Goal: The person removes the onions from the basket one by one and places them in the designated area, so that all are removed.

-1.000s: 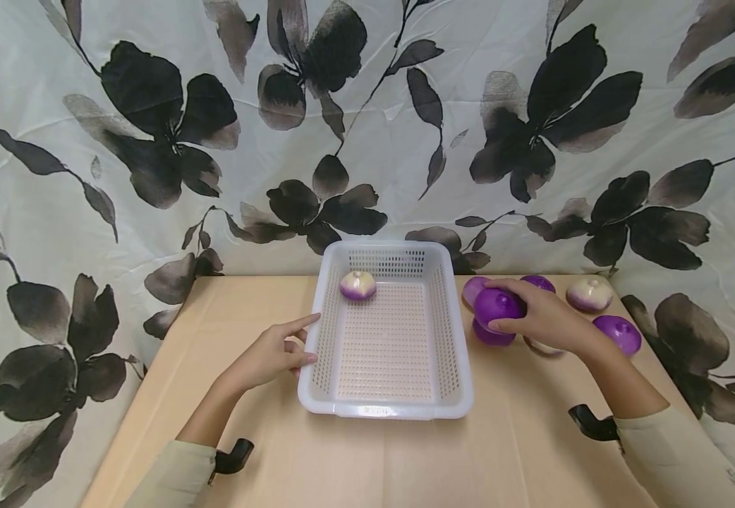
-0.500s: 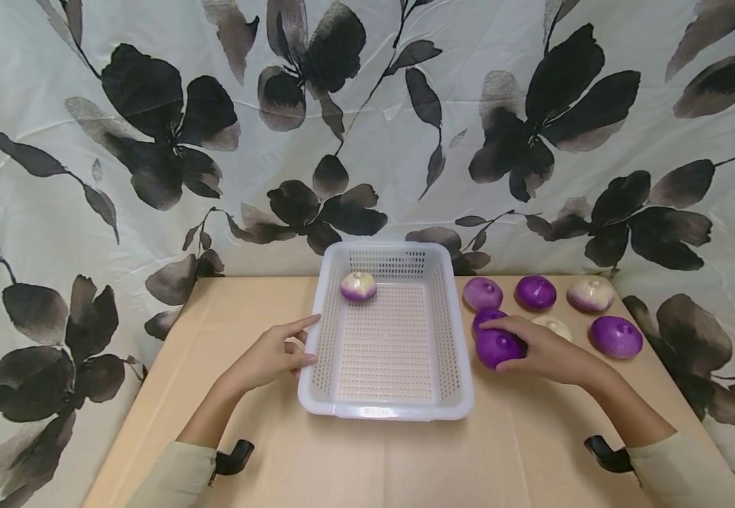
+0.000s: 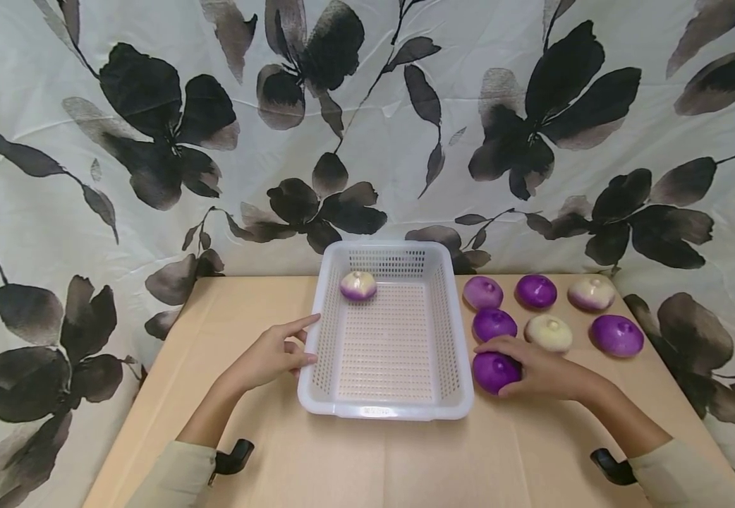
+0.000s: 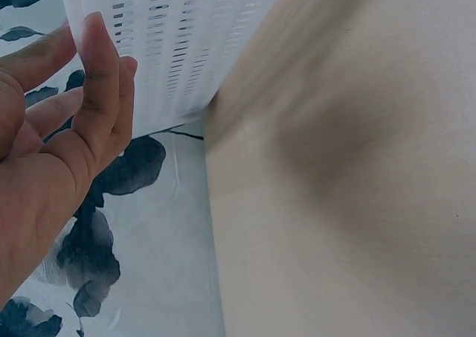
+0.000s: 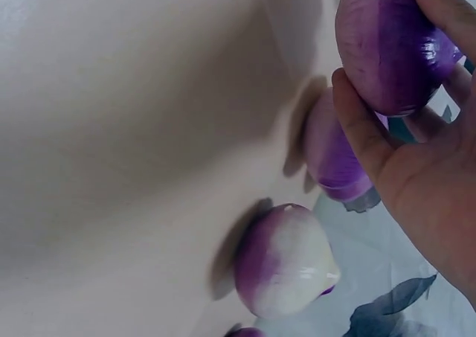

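Note:
A white perforated plastic basket [image 3: 385, 409] stands mid-table, with a purple-and-cream onion [image 3: 358, 286] inside near its back left. My left hand [image 3: 271, 358] touches the basket's left side, index finger at the rim; in the left wrist view its fingertips [image 4: 95, 32] meet the slotted wall. To the right of the basket, my right hand [image 3: 548, 370] grips a purple onion [image 3: 493, 372], thumb and fingers around its sides. The same onion [image 5: 390, 47] shows within the fingers in the right wrist view. Just behind it is another purple onion [image 3: 493, 323].
Several more onions lie at the table's back right: a pale purple one [image 3: 482, 292], a deep purple one [image 3: 535, 291], a cream one [image 3: 550, 333], a two-toned one [image 3: 591, 293] and a purple one [image 3: 617, 335]. A floral cloth [image 3: 424, 155] hangs behind the wooden table [image 3: 234, 451].
My right hand has brought its purple onion toward the front, from above another purple onion to in front of it, uncovering onions behind. The left hand and basket have stayed put.

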Demonstrator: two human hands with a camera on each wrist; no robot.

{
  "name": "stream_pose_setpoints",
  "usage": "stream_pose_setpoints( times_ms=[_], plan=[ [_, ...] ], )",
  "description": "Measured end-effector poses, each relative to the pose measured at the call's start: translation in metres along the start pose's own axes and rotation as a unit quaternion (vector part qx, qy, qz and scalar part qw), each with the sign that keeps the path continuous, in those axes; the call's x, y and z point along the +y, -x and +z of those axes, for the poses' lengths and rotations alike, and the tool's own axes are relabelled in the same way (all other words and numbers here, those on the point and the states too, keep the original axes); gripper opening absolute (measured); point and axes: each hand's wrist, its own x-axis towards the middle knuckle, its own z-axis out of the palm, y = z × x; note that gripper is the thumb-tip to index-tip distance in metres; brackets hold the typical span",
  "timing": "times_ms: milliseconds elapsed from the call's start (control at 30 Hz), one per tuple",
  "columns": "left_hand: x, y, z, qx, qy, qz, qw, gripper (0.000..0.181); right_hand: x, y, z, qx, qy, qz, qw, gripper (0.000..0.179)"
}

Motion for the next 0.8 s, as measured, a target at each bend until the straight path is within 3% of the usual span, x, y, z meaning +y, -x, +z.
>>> stream_pose_setpoints(
  times_ms=[200, 467, 800],
  plan=[
    [0.0, 0.001, -0.0005, 0.001, -0.002, 0.002, 1.0, 0.077, 0.005, 0.0016, 0.0043, -0.012, 0.004, 0.018, 0.9998, 0.069],
    [-0.0017, 0.001, -0.0002, 0.001, -0.003, 0.003, 1.0, 0.077, 0.0107, 0.0023, 0.007, -0.016, 0.034, 0.004, 0.9993, 0.068],
    [-0.0012, 0.0004, 0.0001, 0.005, -0.006, 0.0, 1.0, 0.077, 0.0105, 0.0019, 0.0089, -0.014, 0.014, -0.007, 0.9998, 0.066]
  ],
)
